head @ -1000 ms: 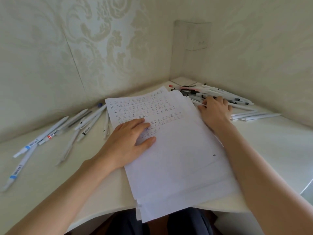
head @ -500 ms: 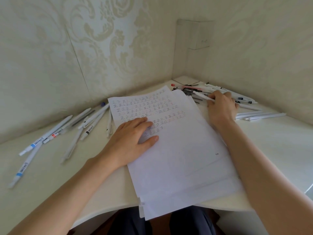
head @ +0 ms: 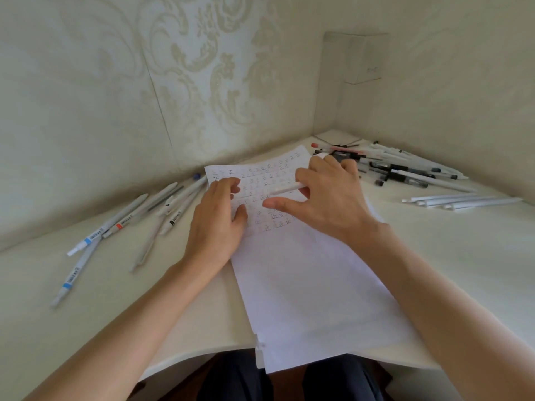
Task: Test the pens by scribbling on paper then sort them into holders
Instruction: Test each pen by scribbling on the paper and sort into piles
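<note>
At the left, loose pens lie scattered on the table, apt to roll if nudged. The left hand rests on the paper, fingers loosely bent and holding nothing. Lift it and the sheet (its near end overhangs the edge) may slide. The right hand pinches a white pen in its fingers above the scribbles. Further right lies another heap; dropped there, the pen would get muddled with the rest.
</note>
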Demonstrator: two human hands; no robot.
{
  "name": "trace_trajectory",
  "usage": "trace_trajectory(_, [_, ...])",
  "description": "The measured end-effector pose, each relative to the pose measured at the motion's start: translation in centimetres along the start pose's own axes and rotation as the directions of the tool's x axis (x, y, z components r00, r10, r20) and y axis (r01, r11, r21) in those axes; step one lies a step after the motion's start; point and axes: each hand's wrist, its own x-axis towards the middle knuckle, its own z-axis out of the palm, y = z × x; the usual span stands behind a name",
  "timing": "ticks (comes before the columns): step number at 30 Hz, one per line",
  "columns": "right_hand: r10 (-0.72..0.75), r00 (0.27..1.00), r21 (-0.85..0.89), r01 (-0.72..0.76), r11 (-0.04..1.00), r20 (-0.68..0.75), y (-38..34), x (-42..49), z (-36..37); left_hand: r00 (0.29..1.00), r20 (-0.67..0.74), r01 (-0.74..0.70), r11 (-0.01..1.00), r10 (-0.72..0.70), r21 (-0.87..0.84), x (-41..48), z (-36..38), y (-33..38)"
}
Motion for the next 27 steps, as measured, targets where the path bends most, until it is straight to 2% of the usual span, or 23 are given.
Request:
trace_trajectory(4, [0.069, 0.992, -0.089, -0.059, 0.994, 0.105, 0.3, -0.2, 0.4, 0.998, 0.007, 0.066, 0.998, -0.066, -0.022, 0.1, 0.0, -0.1])
trace_trajectory(9, [0.078, 0.997, -0.096, -0.078, 0.992, -0.005, 0.4, -0.3, 1.6, 0.999, 0.013, 0.050, 0.998, -0.050, 0.024, 0.1, -0.2, 0.1])
trace_trajectory(12, [0.035, 0.998, -0.081, -0.040, 0.996, -0.058, 0.3, -0.2, 1.4, 1.000, 0.018, 0.013, 0.999, -0.013, 0.037, -0.1, -0.3, 0.4])
trace_trajectory(14, [0.003, 0.998, -0.029, -0.004, 1.000, -0.063, 0.6, 0.1, 0.9, 0.998, 0.050, -0.048, 0.997, 0.045, 0.053, -0.2, -0.3, 0.8])
trace_trajectory(16, [-0.018, 0.996, 0.152, 0.031, 0.988, -0.090, 0.9, 0.3, 0.4, 0.987, 0.121, -0.114, 0.990, 0.104, 0.079, -0.3, -0.4, 1.1])
trace_trajectory(18, [0.019, 0.984, 0.342, 0.044, 0.939, -0.178, 0.9, 0.3, -0.4, 0.969, 0.200, -0.174, 0.975, 0.145, 0.135, -0.5, -0.3, 1.3])
trace_trajectory(20, [0.195, 0.960, 0.577, -0.044, 0.815, -0.202, 0.8, 0.2, -0.9, 0.947, 0.291, -0.196, 0.961, 0.135, 0.193, -0.6, -0.2, 1.3])
trace_trajectory(23, [0.383, 0.922, 0.787, -0.201, 0.584, -0.049, 0.7, 0.3, -1.3, 0.911, 0.391, -0.228, 0.948, 0.127, 0.223, -0.6, 0.1, 1.2])
trace_trajectory(25, [0.386, 0.917, 0.796, -0.305, 0.523, 0.098, 0.6, 0.3, -1.2, 0.901, 0.418, -0.226, 0.948, 0.116, 0.225, -0.5, 0.2, 1.2])
trace_trajectory(27, [0.342, 0.919, 0.769, -0.360, 0.528, 0.196, 0.4, 0.3, -0.8, 0.897, 0.431, -0.221, 0.943, 0.098, 0.247, -0.6, 0.3, 1.2])
